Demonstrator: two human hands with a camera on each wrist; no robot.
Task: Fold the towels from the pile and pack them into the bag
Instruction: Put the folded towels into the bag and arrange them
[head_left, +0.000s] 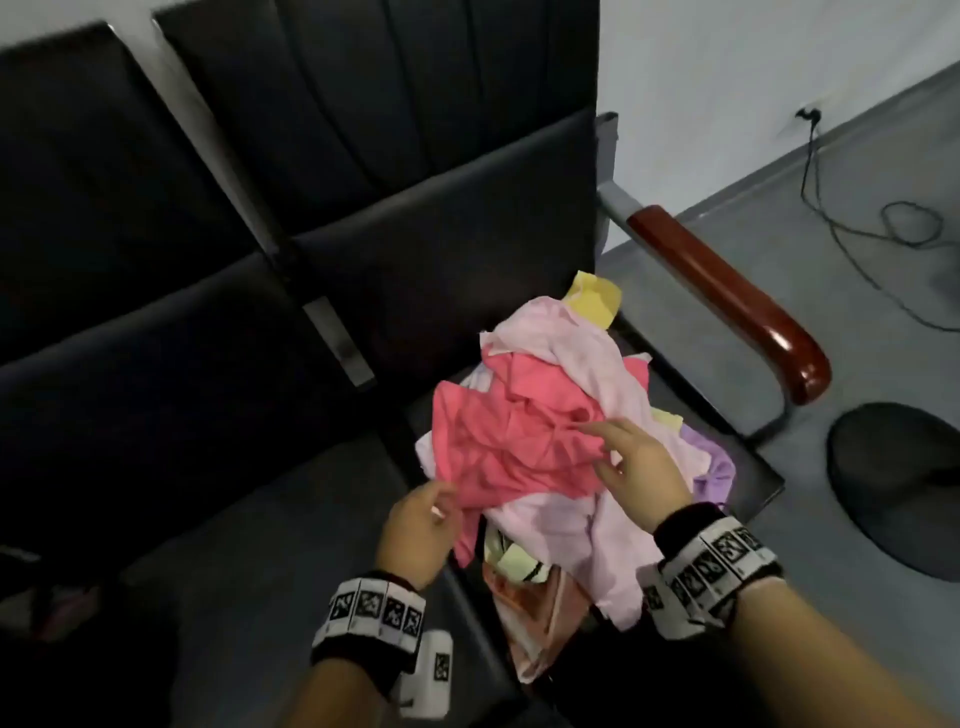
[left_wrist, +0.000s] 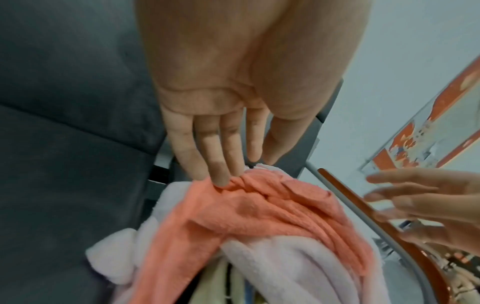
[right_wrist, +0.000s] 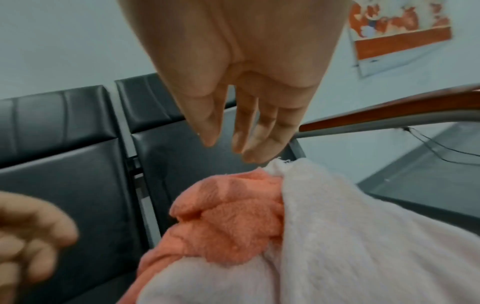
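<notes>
A heap of towels (head_left: 566, 436) sits on the right-hand seat (head_left: 467, 291) of a row of dark padded chairs, close against the one red-brown armrest (head_left: 737, 306). Counting by colour from the head view: one coral-pink towel (head_left: 514, 447) on top, at least one pale pink towel (head_left: 566, 338) draped over and under it, one yellow towel (head_left: 592, 296) poking out at the far end, and one lilac towel (head_left: 719, 467) at the right edge — how many more lie buried cannot be told. At the near edge of the seat a peach-coloured bag (head_left: 540, 618) hangs open below the heap, with a pale yellow cloth showing at its mouth. Two hands are over the pile, each wrist wearing one band of black-and-white markers. The left hand (head_left: 421, 530) is at the near corner of the coral-pink towel; in the left wrist view its fingers (left_wrist: 218, 156) are straight and close together, the tips pressing on a bunched ridge of that towel, not curled round it. The right hand (head_left: 639, 467) hangs over the right side of the heap, fingers (right_wrist: 249, 131) relaxed and slightly spread, just above the pale pink towel's edge and gripping nothing. On the grey floor to the right lie one black cable (head_left: 852, 223) and one dark round base (head_left: 898, 483).
</notes>
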